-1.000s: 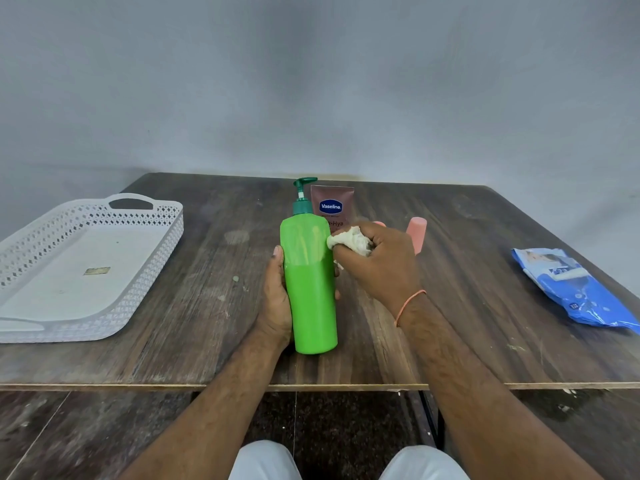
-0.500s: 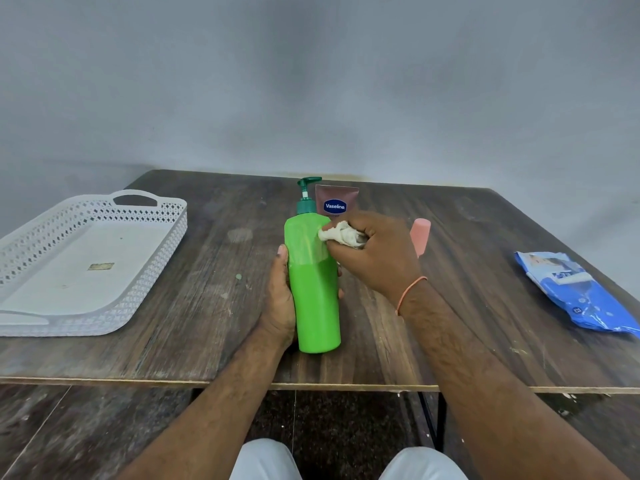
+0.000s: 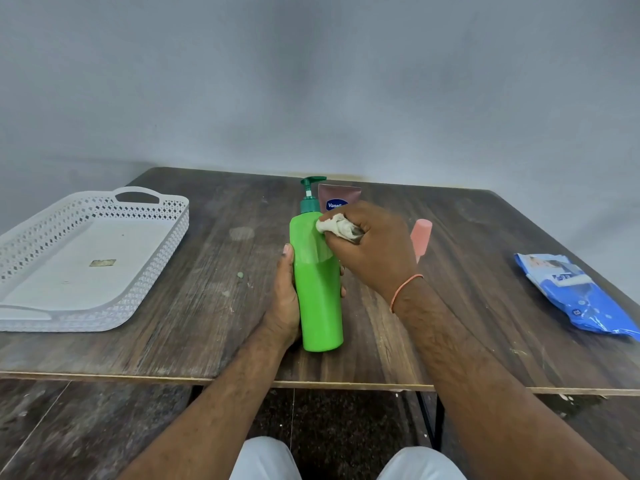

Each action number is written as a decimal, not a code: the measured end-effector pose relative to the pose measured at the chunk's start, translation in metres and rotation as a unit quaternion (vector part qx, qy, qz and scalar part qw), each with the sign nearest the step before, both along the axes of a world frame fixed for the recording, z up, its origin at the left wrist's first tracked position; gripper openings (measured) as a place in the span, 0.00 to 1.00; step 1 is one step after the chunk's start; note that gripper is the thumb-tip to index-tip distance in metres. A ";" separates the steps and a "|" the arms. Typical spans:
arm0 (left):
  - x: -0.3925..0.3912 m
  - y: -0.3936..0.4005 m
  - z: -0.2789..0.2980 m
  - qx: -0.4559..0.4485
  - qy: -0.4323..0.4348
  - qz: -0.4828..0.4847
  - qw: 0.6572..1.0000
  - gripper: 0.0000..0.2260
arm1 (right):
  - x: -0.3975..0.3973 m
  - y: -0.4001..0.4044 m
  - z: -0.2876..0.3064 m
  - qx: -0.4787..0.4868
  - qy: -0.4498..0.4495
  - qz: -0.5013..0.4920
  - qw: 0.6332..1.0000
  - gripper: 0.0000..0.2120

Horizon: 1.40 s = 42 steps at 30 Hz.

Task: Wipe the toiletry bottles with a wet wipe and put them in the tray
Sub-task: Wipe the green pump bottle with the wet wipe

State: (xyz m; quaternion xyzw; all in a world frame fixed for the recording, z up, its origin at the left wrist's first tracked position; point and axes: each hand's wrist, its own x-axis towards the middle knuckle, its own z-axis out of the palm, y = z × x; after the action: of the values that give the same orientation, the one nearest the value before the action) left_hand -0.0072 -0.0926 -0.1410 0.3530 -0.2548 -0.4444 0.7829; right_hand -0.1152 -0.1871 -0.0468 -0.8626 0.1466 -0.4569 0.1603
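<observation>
A tall green pump bottle (image 3: 320,299) stands upright near the table's front edge, dark green pump on top. My left hand (image 3: 285,299) wraps around its lower left side. My right hand (image 3: 372,251) pinches a crumpled white wet wipe (image 3: 334,226) against the bottle's upper right shoulder. Behind the bottle stands a brown Vaseline tube (image 3: 338,197), partly hidden by my right hand. A pink bottle (image 3: 420,237) stands to the right, its lower part hidden by my wrist. The white perforated tray (image 3: 152,258) sits at the left, holding no bottles.
A blue wet-wipe pack (image 3: 575,296) lies at the table's right edge. The wooden table (image 3: 207,289) shows bare surface between tray and bottle. The tray's floor carries a small sticker. A grey wall stands behind the table; my knees show below the front edge.
My right hand has slid the wipe up the green bottle, from its mid-upper side to the shoulder near the pump. The left hand keeps its hold.
</observation>
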 end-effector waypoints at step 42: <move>-0.004 -0.006 0.001 -0.027 0.006 0.055 0.998 0.31 | 0.003 0.035 0.018 -0.175 0.126 -0.006 0.976 0.10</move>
State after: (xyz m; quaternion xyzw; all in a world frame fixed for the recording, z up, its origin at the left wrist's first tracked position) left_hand -0.0110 -0.0988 -0.1399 0.3428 -0.2424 -0.3952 0.8170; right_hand -0.1119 -0.1518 -0.0289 -0.9272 0.0885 -0.3637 -0.0152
